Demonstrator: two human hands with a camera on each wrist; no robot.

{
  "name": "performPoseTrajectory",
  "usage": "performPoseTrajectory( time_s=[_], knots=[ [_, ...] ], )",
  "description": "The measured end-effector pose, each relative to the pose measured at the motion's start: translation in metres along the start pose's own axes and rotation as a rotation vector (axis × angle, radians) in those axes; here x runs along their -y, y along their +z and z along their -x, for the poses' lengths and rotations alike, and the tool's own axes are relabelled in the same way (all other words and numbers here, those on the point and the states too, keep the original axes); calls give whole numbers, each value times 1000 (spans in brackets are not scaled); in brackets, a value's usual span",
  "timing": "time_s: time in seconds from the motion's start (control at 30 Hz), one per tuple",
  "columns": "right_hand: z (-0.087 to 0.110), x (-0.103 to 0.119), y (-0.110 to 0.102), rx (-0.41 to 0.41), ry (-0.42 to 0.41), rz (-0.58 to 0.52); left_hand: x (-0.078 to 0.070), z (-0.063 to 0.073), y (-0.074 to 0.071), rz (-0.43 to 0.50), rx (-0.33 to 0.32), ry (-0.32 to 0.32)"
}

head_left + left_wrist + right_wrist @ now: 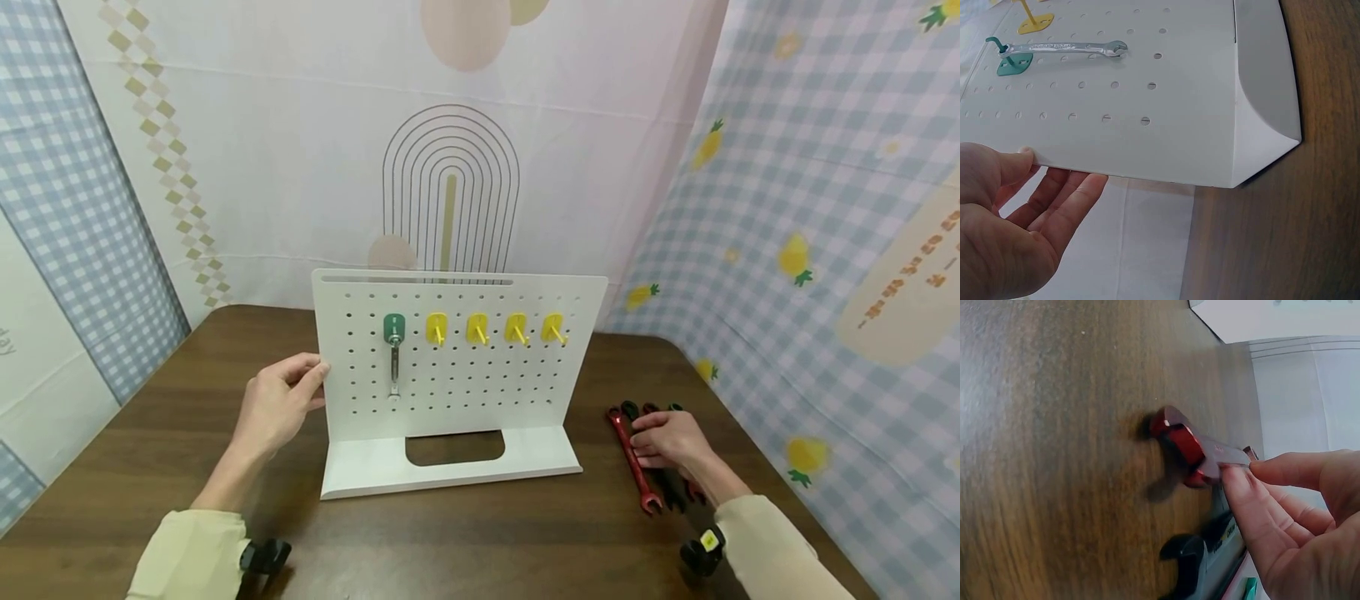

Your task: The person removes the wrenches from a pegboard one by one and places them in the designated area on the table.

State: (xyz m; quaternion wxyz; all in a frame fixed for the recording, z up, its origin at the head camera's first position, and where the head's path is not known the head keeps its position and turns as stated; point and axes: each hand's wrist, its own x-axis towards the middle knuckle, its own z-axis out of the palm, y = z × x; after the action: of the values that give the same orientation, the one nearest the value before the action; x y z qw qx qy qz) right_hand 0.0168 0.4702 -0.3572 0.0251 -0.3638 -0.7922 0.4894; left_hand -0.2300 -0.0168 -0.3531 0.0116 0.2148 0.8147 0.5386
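A white pegboard stand (480,417) stands upright on the table. My left hand (277,404) grips its left edge, thumb on the front and fingers behind. A silver combination wrench (394,367) hangs from the green hook (393,325) on the board. To the right of the stand, my right hand (678,442) pinches a red wrench (1225,453) between thumb and fingers. In the right wrist view its open end tilts up off the wood. Beside it lies a black wrench (1188,550), partly hidden by the hand, with other wrenches close by.
Several yellow hooks (477,328) sit in a row right of the green one, with nothing hanging on them. The brown wooden table (465,550) reaches back to a patterned curtain (300,167). A checked cloth (810,333) hangs along the right side.
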Motion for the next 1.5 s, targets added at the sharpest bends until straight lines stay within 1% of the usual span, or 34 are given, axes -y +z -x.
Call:
performPoseTrajectory(
  time_s=[0.23, 0.37, 0.47, 0.6, 0.7, 1.0, 1.1, 1.4, 1.5],
  knots=[
    [1, -1, -8, 0, -6, -63, -1, -1, 0, 0, -4, 5],
    [3, -2, -9, 10, -25, -135, -1, -1, 0, 0, -2, 4],
    [4, -1, -8, 51, -58, -216, -1, 0, 0, -2, -1, 5],
    [6, 4, -5, 126, -81, -341, 0, 0, 0, -2, -2, 5],
    [9, 10, 0, 174, -89, -400, -1, 0, 0, 1, -2, 1],
    [19, 29, 16, 289, -146, -494, -1, 0, 0, 4, -3, 4],
    [23, 34, 21, 325, -166, -506, -1, 0, 0, 5, -1, -3],
    [32, 48, 33, 398, -203, -532, -1, 1, 0, 8, 6, -12],
    [34, 51, 38, 404, -203, -538, -2, 1, 0, 9, 7, -10]
  ],
)
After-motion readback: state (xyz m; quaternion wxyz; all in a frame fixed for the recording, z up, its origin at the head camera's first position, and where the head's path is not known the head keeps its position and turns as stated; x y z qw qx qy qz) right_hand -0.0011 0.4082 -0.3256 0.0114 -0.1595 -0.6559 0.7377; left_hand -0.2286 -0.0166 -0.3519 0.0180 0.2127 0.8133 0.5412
